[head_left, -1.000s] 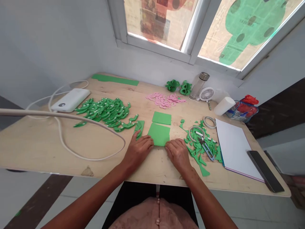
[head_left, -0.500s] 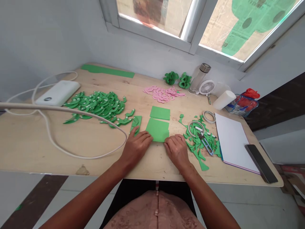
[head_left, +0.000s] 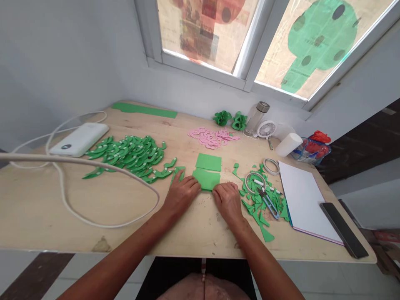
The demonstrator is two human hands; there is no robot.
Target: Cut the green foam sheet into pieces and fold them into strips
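A sheet of green paper lies in front of me, its near edge turned up between my hands. My left hand grips the left near corner, fingertips pressed on the paper and its index finger reaching over a narrow green paper piece. My right hand holds the right near corner with curled fingers. The undersides of both hands' grips are hidden. Just beyond lies a separate green paper rectangle.
Curved green cutouts are heaped left, near a white power bank and its looping cable. Pink cutouts lie behind. Rightward are green scraps with blue-handled snips, tape rolls, white sheets and a phone.
The near edge of the green paper has been folded away from me, so less of the sheet's length shows. Both hands moved forward with it. The camera view has tilted up.
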